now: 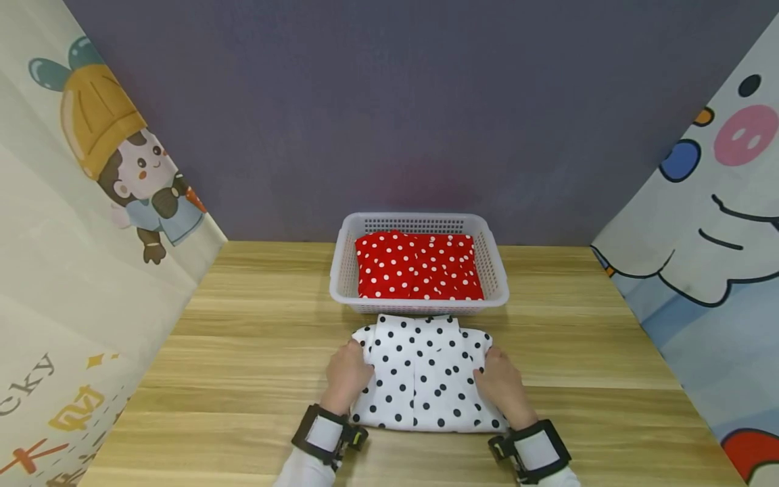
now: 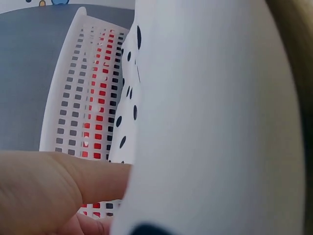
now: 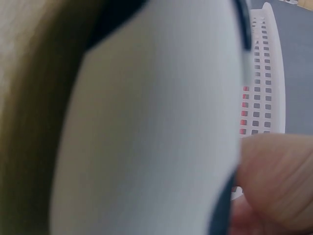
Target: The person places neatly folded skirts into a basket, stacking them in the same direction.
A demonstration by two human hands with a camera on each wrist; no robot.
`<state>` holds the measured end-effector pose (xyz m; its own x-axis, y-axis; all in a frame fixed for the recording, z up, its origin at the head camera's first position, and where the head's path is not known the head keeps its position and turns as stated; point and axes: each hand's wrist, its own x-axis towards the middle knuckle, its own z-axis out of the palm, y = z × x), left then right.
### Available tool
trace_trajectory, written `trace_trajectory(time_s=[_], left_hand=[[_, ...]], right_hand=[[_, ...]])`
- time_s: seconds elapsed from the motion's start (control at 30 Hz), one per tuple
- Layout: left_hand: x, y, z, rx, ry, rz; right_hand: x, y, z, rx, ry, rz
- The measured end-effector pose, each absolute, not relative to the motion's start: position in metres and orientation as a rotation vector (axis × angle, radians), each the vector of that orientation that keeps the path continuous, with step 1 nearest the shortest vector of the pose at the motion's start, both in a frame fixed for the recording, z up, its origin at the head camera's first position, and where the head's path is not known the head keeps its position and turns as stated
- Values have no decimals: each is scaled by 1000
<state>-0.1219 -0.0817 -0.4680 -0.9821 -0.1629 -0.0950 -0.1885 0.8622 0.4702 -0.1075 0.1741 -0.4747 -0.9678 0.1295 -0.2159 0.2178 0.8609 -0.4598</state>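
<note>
A folded white garment with black dots (image 1: 420,379) lies in front of the basket, its collar-like upper edge close to the basket's front rim. My left hand (image 1: 349,370) grips its left side, and my right hand (image 1: 500,382) grips the right side. In the left wrist view the thumb (image 2: 105,181) presses on the white cloth (image 2: 205,122), with the other fingers partly hidden below. The right wrist view has the thumb (image 3: 279,176) against the white cloth (image 3: 151,127), which fills most of that picture.
A white perforated plastic basket (image 1: 420,304) stands at the back of the wooden table (image 1: 255,365). Inside it lies a folded red cloth with white dots (image 1: 416,267). A dark grey wall panel (image 1: 414,115) rises behind, with printed cartoon sheets (image 1: 55,223) at both sides.
</note>
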Motion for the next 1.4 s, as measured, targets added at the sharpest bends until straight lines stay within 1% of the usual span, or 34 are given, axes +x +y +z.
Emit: trace_trajectory(time_s=[0.33, 1.0, 1.4], left_hand=[[-119, -85, -468, -243, 2953, 851], [-119, -90, -469, -245, 2840, 924], [-103, -96, -454, -123, 2879, 991]], right_hand=[[-108, 171, -473, 264, 2825, -717], [-104, 173, -475, 240, 2852, -756], [-91, 174, -472, 193, 2948, -841]])
